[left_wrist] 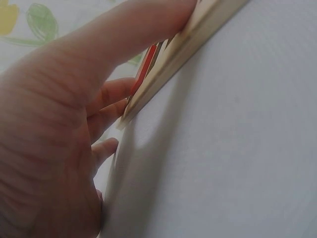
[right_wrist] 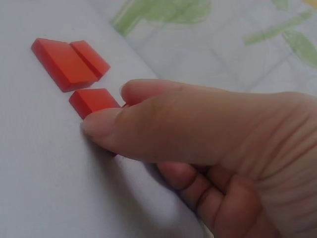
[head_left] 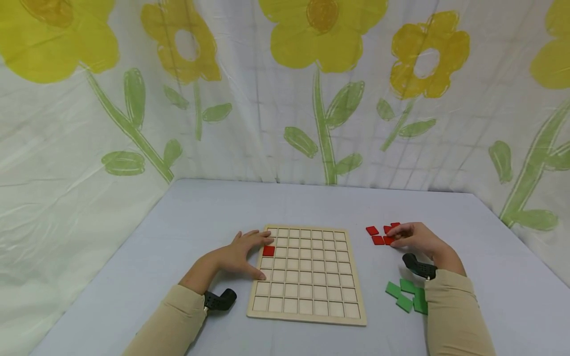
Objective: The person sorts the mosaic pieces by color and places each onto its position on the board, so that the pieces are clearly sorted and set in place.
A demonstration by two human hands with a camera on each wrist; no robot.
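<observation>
A wooden grid board [head_left: 307, 320] lies on the table, with one red square tile [head_left: 268, 251] in a cell of its leftmost column. My left hand [head_left: 238, 253] rests on the board's left edge, thumb and fingers spread to either side of that tile. In the left wrist view, the thumb [left_wrist: 143, 25] lies along the board's side. Beyond the board's right side, my right hand [head_left: 420, 241] pinches a red tile [right_wrist: 94, 100] of the small red group between thumb and index finger. The thumb covers part of this tile. Other red tiles [right_wrist: 64, 62] lie just past the fingertips.
Several green tiles [head_left: 404, 302] lie near the right forearm, some partly hidden by the sleeve [head_left: 456, 311]. A loose red tile [head_left: 372, 231] sits left of the right hand. Behind the table [head_left: 320, 202] hangs a flower-patterned curtain [head_left: 249, 148].
</observation>
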